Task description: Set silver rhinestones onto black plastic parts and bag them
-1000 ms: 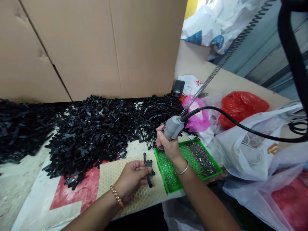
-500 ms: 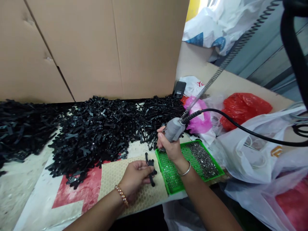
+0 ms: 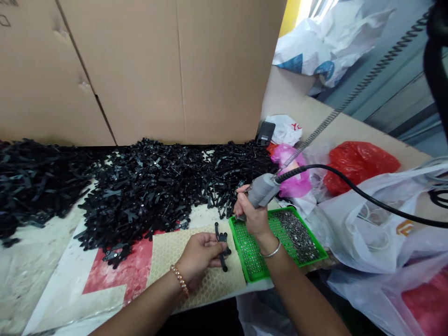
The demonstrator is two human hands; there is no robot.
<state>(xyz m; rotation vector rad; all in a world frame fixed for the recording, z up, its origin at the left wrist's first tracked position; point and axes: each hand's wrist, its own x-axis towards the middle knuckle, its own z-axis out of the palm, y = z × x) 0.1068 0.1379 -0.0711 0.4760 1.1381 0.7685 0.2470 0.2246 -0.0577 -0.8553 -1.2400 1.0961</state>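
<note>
My left hand (image 3: 200, 256) is closed on a small black bracket-like part (image 3: 222, 238), pinched between thumb and fingers just over the honeycomb-patterned mat (image 3: 164, 252). A grey electric screwdriver (image 3: 263, 190) is gripped in my right hand (image 3: 255, 217), its body tilted and its tip pointing down to the left. That tip hangs over the upper left corner of a green tray (image 3: 249, 275). Inside the tray, screws stand in a grid of holes, and a heap of loose screws (image 3: 297, 233) lies along its right side.
Piles of black parts (image 3: 140, 186) cover the back of the table before a cardboard sheet (image 3: 224, 70). A black cable (image 3: 350, 186) and a coil spring (image 3: 336, 112) run from the screwdriver up and right. Plastic bags (image 3: 360, 163) crowd the right side; a phone-like dark object (image 3: 266, 133) leans behind.
The whole view has shifted slightly, so the scene sits a little further right. The screwdriver leans over more and my right hand is slightly lower. Both hands keep their holds.
</note>
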